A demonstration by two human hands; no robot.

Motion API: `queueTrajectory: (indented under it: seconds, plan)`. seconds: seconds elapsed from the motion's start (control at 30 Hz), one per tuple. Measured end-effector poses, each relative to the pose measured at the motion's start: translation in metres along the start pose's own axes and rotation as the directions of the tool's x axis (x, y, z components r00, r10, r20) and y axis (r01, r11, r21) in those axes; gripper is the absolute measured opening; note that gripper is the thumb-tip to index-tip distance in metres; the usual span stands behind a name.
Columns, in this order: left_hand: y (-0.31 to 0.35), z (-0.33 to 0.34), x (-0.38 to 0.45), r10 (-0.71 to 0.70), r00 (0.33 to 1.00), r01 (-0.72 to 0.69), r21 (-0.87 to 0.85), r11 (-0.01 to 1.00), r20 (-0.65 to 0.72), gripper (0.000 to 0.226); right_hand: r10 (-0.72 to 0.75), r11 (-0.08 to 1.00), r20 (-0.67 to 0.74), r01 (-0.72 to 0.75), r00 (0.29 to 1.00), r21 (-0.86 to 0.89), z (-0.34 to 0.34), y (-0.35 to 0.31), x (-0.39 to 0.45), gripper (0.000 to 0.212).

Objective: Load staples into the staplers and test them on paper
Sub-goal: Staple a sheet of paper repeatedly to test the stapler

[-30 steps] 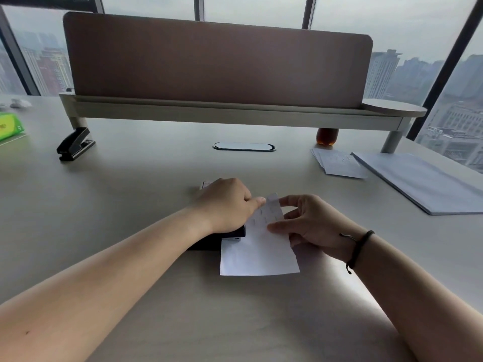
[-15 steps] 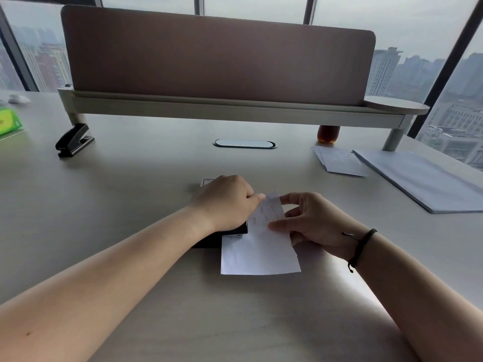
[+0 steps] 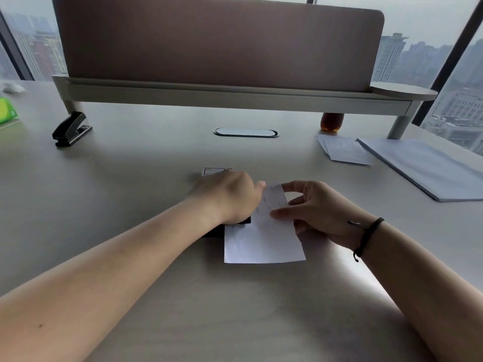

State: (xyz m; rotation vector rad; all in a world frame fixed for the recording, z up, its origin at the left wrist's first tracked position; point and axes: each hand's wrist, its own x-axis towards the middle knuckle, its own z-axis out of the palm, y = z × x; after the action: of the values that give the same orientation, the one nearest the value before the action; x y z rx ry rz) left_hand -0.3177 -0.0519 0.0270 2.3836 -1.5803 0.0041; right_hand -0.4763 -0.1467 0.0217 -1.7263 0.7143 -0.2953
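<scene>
My left hand [image 3: 230,195] lies curled over a black stapler [image 3: 218,231] at the middle of the desk and hides most of it. A white slip of paper [image 3: 261,241] with several staples in its upper part sticks out of the stapler to the right. My right hand [image 3: 311,209] pinches the paper's upper right edge between thumb and fingers. A second black stapler [image 3: 72,129] stands at the far left of the desk. A small white staple box [image 3: 211,171] peeks out just behind my left hand.
A stack of paper slips [image 3: 342,150] and a larger white paper stack [image 3: 426,168] lie at the right. A desk divider on a raised shelf [image 3: 235,96] crosses the back, with an amber bottle [image 3: 331,122] under it. A green packet [image 3: 7,113] sits at the far left.
Both hands, the stapler and the paper stay almost where they were; only the camera view has shifted slightly.
</scene>
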Motion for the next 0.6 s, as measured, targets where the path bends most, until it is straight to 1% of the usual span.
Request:
queueTrajectory:
  seconds: [0.1, 0.2, 0.3, 0.4, 0.5, 0.6]
  plan:
    - [0.000, 0.003, 0.004, -0.025, 0.997, 0.017, 0.104, 0.994, 0.076, 0.056, 0.006, 0.999, 0.003, -0.006, 1.000, 0.044, 0.002, -0.002, -0.001, 0.040]
    - [0.003, 0.000, 0.003, -0.046, 0.992, 0.025, 0.175, 0.984, 0.116, 0.056, 0.001, 0.999, -0.008, -0.001, 1.000, 0.034, 0.004, -0.003, 0.000, 0.033]
    - [0.005, -0.003, 0.001, -0.048, 0.993, 0.023, 0.224, 0.974, 0.108, 0.055, 0.011, 0.998, 0.007, -0.011, 1.000, 0.054, 0.006, -0.004, 0.001, 0.043]
    - [0.005, -0.003, 0.000, -0.064, 0.991, 0.035, 0.234, 0.972, 0.116, 0.054, 0.036, 0.997, -0.051, -0.033, 0.998, 0.070, 0.007, -0.005, 0.002, 0.056]
    - [0.006, -0.003, 0.000, -0.071, 0.990, 0.042, 0.228, 0.973, 0.123, 0.053, 0.039, 0.997, -0.060, -0.035, 0.997, 0.063, 0.009, -0.005, 0.002, 0.060]
    - [0.005, -0.002, 0.000, -0.073, 0.991, 0.048, 0.211, 0.976, 0.112, 0.051, 0.039, 0.998, -0.072, -0.036, 0.997, 0.048, 0.010, -0.005, 0.001, 0.056]
